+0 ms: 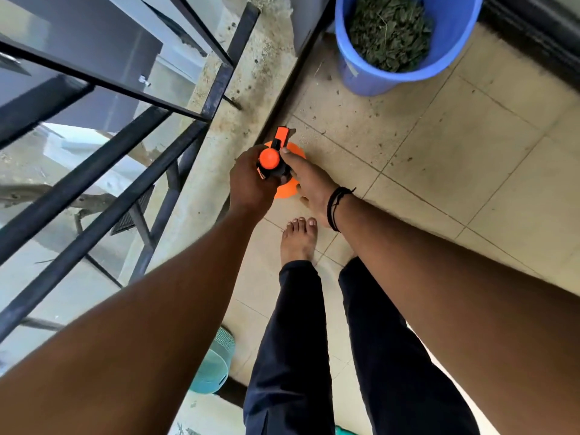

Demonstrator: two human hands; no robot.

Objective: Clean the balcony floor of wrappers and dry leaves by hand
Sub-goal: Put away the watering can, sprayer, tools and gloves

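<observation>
Beige balcony floor tiles (439, 171) fill the right half of the frame, speckled with small dark crumbs of leaf debris that are thickest toward the upper centre; no wrapper can be made out. Black metal railing (103, 171) slants across the left side over a stained concrete ledge (219, 120), with the drop outside visible through the bars. At the top, a blue bucket (455, 42) stands on the tiles in the corner, already holding a heap of dry leaves (389, 29), so it probably serves as the collection bin. At the bottom centre, the edge of a teal plastic basket (213, 368) shows beside the person's dark trouser legs (288, 356), and one bare foot (298, 240) is planted near the ledge.

Both arms reach down to an orange pump spray bottle (270, 158) standing on the floor at centre frame, just beside the ledge. The left hand (248, 186) curls round its black-and-orange head, while the right hand (309, 183) has its fingers closed on the other side, steadying it. Gripping it with both hands suggests it is being lifted clear so the debris around it can be reached.
</observation>
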